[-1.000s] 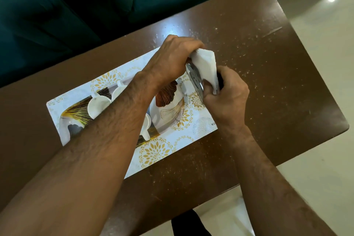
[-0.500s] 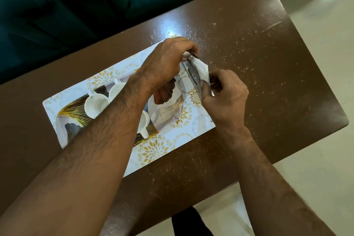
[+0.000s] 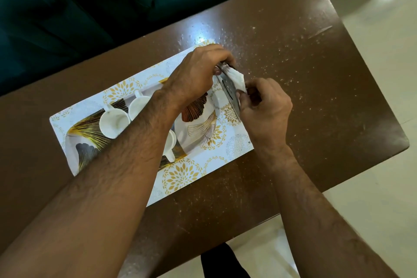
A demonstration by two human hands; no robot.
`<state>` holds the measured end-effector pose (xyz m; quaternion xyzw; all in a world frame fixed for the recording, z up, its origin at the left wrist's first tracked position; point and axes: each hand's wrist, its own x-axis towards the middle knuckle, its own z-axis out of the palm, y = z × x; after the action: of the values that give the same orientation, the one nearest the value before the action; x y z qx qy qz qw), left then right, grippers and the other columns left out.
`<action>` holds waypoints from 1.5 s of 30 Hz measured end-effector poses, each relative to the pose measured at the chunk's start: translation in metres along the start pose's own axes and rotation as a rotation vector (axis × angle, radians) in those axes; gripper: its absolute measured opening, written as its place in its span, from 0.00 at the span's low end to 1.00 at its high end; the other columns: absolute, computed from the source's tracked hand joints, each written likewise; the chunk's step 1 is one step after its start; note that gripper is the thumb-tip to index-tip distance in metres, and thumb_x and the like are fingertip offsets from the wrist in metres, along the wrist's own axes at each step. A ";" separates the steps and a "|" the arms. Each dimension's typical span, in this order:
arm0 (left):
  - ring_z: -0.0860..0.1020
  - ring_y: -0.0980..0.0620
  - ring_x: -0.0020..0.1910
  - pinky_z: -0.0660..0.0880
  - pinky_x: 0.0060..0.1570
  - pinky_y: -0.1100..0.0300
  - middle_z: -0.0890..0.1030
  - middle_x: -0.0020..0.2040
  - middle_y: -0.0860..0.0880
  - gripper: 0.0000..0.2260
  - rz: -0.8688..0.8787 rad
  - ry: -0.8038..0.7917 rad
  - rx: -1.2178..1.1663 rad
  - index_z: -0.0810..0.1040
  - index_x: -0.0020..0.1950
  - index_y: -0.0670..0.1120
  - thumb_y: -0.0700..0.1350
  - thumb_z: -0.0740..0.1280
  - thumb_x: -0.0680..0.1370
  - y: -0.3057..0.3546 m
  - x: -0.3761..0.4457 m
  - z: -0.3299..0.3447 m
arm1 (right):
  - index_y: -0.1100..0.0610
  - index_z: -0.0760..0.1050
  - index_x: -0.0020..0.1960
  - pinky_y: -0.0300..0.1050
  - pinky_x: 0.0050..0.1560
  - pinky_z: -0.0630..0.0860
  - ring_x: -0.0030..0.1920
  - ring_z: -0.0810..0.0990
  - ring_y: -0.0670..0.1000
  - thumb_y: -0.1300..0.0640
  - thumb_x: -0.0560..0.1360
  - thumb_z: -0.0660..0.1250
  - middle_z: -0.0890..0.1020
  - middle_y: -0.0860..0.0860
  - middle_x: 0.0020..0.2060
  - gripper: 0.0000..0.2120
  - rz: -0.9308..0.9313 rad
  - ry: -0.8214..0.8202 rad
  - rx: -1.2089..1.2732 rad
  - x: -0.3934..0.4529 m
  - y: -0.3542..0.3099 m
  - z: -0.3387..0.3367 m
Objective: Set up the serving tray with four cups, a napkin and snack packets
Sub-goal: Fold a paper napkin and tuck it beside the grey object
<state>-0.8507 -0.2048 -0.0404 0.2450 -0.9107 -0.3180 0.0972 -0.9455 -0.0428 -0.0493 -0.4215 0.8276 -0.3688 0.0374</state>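
We see three cups (image 3: pixel 113 122) on tray (image 3: pixel 126 88), fourth maybe hidden under arm. Left hand (image 3: pixel 198 72) and right hand (image 3: pixel 264 106) pinch napkin (image 3: pixel 235 79) into metal holder (image 3: pixel 229 91) at tray's right end. We spot no snack packets.

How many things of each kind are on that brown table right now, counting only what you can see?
White handled cups: 3 visible, more may be hidden
Crumpled white paper napkin: 1
Perforated steel napkin holder: 1
White gold-flowered rectangular serving tray: 1
Snack packets: 0
Total: 6
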 end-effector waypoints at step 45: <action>0.63 0.47 0.80 0.55 0.82 0.47 0.68 0.79 0.47 0.22 -0.277 0.167 0.223 0.66 0.79 0.46 0.53 0.54 0.87 -0.066 -0.227 -0.101 | 0.64 0.63 0.79 0.60 0.79 0.63 0.77 0.67 0.64 0.42 0.82 0.63 0.68 0.63 0.78 0.34 -0.380 -0.226 -0.301 -0.073 -0.168 0.070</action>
<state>-0.5966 -0.1882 -0.0074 0.4030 -0.8865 -0.2041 0.1002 -0.7600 -0.0928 -0.0104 -0.6085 0.7698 -0.1926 -0.0033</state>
